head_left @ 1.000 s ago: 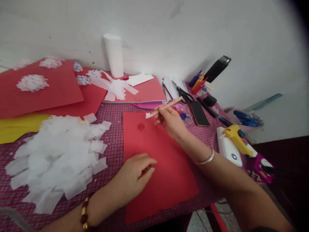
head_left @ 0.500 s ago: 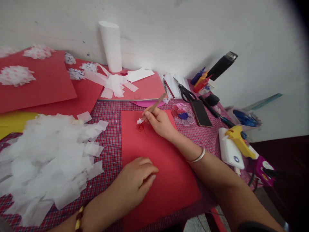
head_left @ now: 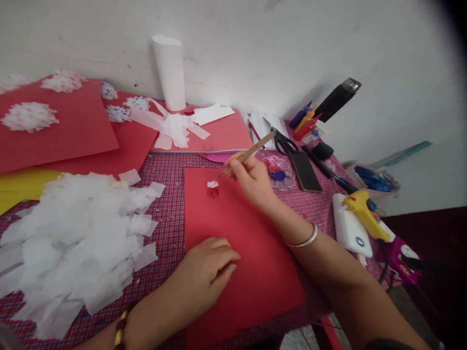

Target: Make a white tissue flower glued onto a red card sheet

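My right hand (head_left: 253,177) pinches a slim wooden stick (head_left: 257,145), slanted with its narrow tip down and to the left. Just beyond that tip, a small tuft of white paper (head_left: 212,184) stands on the red sheet (head_left: 255,257), apart from the stick. A glossy red blob of what looks like glue (head_left: 213,193) lies right below the tuft. My left hand (head_left: 207,270) rests on the lower left part of the sheet, holding nothing, thumb and fingers loosely apart.
Left lies a heap of white paper squares (head_left: 80,243). Behind it, red sheets (head_left: 80,141) carry fluffy paper balls. A white roll (head_left: 170,73) stands at the wall. Rightward are a palette (head_left: 280,175), scissors (head_left: 284,141), a phone (head_left: 305,171) and a yellow glue gun (head_left: 367,214).
My right hand has moved up and to the right with the stick. Its tip has left the white paper tuft, which now stands alone by the red blob. My left hand has stayed put.
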Tool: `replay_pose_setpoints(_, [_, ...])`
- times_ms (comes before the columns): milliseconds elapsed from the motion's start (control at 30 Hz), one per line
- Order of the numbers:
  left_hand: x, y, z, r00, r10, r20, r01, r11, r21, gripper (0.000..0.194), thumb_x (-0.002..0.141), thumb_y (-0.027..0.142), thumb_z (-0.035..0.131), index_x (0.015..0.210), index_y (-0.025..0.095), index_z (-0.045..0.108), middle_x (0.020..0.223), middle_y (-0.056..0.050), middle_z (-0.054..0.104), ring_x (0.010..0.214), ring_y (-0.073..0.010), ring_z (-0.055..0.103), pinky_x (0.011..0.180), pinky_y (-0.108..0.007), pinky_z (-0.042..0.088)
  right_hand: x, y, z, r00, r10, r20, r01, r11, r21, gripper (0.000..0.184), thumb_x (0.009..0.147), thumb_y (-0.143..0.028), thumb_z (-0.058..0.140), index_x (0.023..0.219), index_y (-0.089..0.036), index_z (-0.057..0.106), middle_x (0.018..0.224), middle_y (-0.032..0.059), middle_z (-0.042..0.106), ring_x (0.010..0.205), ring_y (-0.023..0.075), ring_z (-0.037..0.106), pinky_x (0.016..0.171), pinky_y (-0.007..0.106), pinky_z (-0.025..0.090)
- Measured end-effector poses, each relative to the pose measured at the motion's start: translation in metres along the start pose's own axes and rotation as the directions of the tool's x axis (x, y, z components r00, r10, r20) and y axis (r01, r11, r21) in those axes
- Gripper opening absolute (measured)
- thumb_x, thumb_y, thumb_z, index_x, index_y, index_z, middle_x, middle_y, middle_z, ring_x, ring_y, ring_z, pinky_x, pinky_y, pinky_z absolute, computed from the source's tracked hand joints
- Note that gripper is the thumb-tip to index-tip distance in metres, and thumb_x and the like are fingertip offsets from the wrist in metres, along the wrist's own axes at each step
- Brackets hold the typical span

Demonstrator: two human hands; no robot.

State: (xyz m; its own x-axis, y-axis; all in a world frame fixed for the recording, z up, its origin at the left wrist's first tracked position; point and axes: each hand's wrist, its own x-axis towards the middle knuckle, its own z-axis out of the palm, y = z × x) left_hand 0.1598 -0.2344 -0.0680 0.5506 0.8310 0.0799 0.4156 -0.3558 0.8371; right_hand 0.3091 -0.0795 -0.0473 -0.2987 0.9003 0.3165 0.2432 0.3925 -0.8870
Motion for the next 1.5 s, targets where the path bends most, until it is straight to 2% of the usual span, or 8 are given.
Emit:
replay_pose_setpoints(100, [0.000, -0.002, 0.000, 1.000, 0.003, 0.000, -0.003, 1.000, 0.005, 0.022, 0.092, 0.013, 0.049, 0.089, 0.018, 0.069, 0.086, -0.005, 0.068, 0.078, -0.0178, 0.060, 0.072, -0.029, 0.047, 0.003, 0.000, -0.003, 0.984, 0.105, -0.144, -0.069, 0.970, 0.234, 0.021, 0.093, -0.037, 0.057, 0.082, -0.020, 0.060, 0.063, -0.0028, 0.058, 0.056, 0.0105, 0.052, 0.057, 0.024, 0.043])
replay_pose_setpoints(267, [0.003, -0.001, -0.002, 0.999, 0.043, 0.011, -0.044, 0.996, 0.072, 0.020, 0.093, 0.012, 0.050, 0.095, 0.018, 0.069, 0.090, -0.005, 0.069, 0.085, -0.0178, 0.062, 0.078, -0.029, 0.048, 0.003, 0.017, 0.001, 0.886, 0.459, -0.065, -0.357, 0.765, 0.536, 0.019, 0.092, -0.024, 0.056, 0.074, -0.019, 0.059, 0.051, -0.0045, 0.055, 0.044, 0.0094, 0.048, 0.046, 0.022, 0.039])
replay_pose_setpoints(600, [-0.067, 0.060, -0.012, 0.945, 0.160, 0.286, -0.298, 0.786, 0.541, 0.011, 0.096, 0.018, 0.056, 0.096, 0.013, 0.066, 0.091, -0.007, 0.067, 0.078, -0.0186, 0.059, 0.071, -0.033, 0.049, 0.005, 0.020, -0.005, 0.851, 0.524, -0.036, -0.370, 0.646, 0.668, 0.032, 0.091, -0.008, 0.051, 0.063, -0.016, 0.066, 0.048, 0.0010, 0.059, 0.044, 0.0061, 0.054, 0.052, 0.033, 0.035])
replay_pose_setpoints(767, [-0.151, 0.046, -0.032, 0.993, 0.092, -0.074, -0.015, 0.719, 0.695, 0.027, 0.098, 0.008, 0.044, 0.114, 0.015, 0.064, 0.107, -0.011, 0.072, 0.100, -0.0220, 0.064, 0.088, -0.037, 0.053, 0.003, 0.012, -0.002, 0.854, 0.517, -0.060, -0.353, 0.660, 0.663, 0.036, 0.091, -0.005, 0.049, 0.061, -0.015, 0.066, 0.046, 0.0008, 0.059, 0.043, 0.0058, 0.053, 0.052, 0.034, 0.034])
replay_pose_setpoints(933, [-0.201, 0.016, -0.059, 0.939, 0.015, -0.345, 0.291, 0.503, 0.814, 0.028, 0.093, 0.010, 0.056, 0.117, 0.021, 0.064, 0.104, -0.007, 0.073, 0.102, -0.0249, 0.064, 0.090, -0.041, 0.053, 0.001, 0.010, -0.001, 0.859, 0.510, -0.043, -0.358, 0.658, 0.663, 0.031, 0.089, -0.007, 0.051, 0.061, -0.013, 0.064, 0.047, 0.0002, 0.060, 0.046, 0.0026, 0.055, 0.052, 0.034, 0.032])
replay_pose_setpoints(1200, [-0.191, 0.008, -0.054, 0.872, -0.109, -0.477, 0.477, 0.413, 0.776, 0.028, 0.098, 0.034, 0.055, 0.111, 0.013, 0.066, 0.103, -0.014, 0.071, 0.094, -0.0272, 0.066, 0.083, -0.042, 0.057, 0.000, 0.017, 0.002, 0.891, 0.447, -0.083, -0.310, 0.729, 0.610, 0.033, 0.095, -0.005, 0.046, 0.068, -0.014, 0.062, 0.049, -0.0019, 0.060, 0.042, 0.0056, 0.053, 0.047, 0.024, 0.037])
replay_pose_setpoints(1367, [-0.181, 0.005, -0.052, 0.816, -0.167, -0.554, 0.575, 0.341, 0.744, 0.023, 0.096, 0.023, 0.049, 0.091, 0.013, 0.070, 0.091, -0.013, 0.070, 0.083, -0.0276, 0.067, 0.076, -0.041, 0.056, 0.001, 0.019, 0.004, 0.895, 0.433, -0.106, -0.289, 0.745, 0.601, 0.035, 0.096, -0.002, 0.042, 0.068, -0.016, 0.059, 0.048, -0.0024, 0.057, 0.040, 0.0095, 0.050, 0.041, 0.022, 0.041])
replay_pose_setpoints(1500, [-0.185, 0.007, -0.067, 0.693, -0.244, -0.678, 0.680, 0.534, 0.503, 0.018, 0.088, 0.023, 0.054, 0.080, 0.016, 0.069, 0.078, -0.007, 0.070, 0.072, -0.0244, 0.067, 0.068, -0.036, 0.053, 0.000, 0.021, 0.003, 0.896, 0.434, -0.089, -0.298, 0.739, 0.604, 0.033, 0.098, -0.003, 0.044, 0.072, -0.015, 0.060, 0.050, -0.0017, 0.058, 0.041, 0.0093, 0.050, 0.043, 0.023, 0.040])
